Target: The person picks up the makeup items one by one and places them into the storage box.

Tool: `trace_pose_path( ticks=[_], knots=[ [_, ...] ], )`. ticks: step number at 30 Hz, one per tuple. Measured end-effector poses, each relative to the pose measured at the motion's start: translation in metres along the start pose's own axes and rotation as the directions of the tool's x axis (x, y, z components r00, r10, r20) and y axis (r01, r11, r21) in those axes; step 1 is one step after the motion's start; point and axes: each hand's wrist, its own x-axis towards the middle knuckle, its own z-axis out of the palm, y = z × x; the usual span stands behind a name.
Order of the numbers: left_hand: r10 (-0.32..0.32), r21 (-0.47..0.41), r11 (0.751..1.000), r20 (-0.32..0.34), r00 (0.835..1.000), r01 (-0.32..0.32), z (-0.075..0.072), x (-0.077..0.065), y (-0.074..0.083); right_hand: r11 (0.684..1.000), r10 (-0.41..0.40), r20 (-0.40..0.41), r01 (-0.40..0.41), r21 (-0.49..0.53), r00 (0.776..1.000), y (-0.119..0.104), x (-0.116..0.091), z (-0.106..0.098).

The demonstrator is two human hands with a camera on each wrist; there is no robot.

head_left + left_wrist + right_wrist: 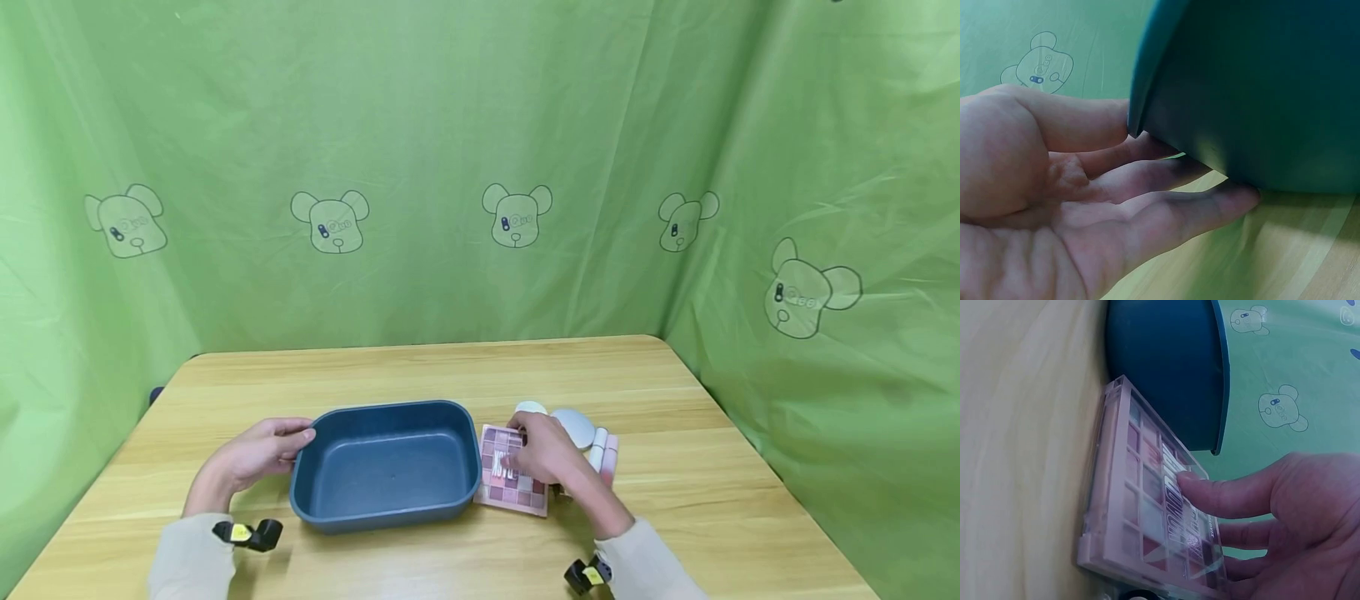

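Pinching makeup palette (pixel 497 487) in right grip (pixel 549 450), thumb on top, between blue bin (pixel 386 477) and right edge of counter (pixel 712 508), while pinching blue bin's rim in left grip (pixel 257 454), probably to steady it.

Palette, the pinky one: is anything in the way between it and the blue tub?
Nothing loose shows between the palette and the tub. Only the tub's own right wall stands there, close beside the palette. The right hand touches the palette.
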Motion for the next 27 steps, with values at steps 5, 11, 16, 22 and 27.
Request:
trace_pose_path(
  ticks=[5, 11, 16, 22, 27],
  knots=[
    [-0.002, 0.011, 1.000, -0.007, 1.000, 0.002, 0.000, 0.000, 0.001, 1.000, 0.010, -0.003, -0.010, 0.027, 1.000, 0.002, 0.000, -0.004],
    [-0.003, 0.006, 1.000, -0.008, 1.000, 0.003, 0.000, 0.000, 0.001, 0.998, 0.012, -0.011, -0.011, 0.060, 1.000, 0.005, 0.000, -0.009],
    [-0.003, 0.006, 1.000, -0.009, 1.000, 0.003, 0.000, -0.001, 0.001, 0.996, 0.021, -0.010, -0.020, 0.092, 1.000, 0.007, 0.001, -0.014],
    [-0.009, 0.015, 1.000, -0.011, 1.000, 0.009, 0.000, -0.002, 0.002, 0.994, 0.032, -0.012, -0.031, 0.105, 0.999, 0.009, 0.001, -0.020],
    [-0.012, 0.019, 1.000, -0.015, 1.000, 0.012, 0.000, -0.001, 0.001, 0.990, 0.051, 0.007, -0.052, 0.130, 0.999, 0.009, 0.000, -0.023]
  ],
)
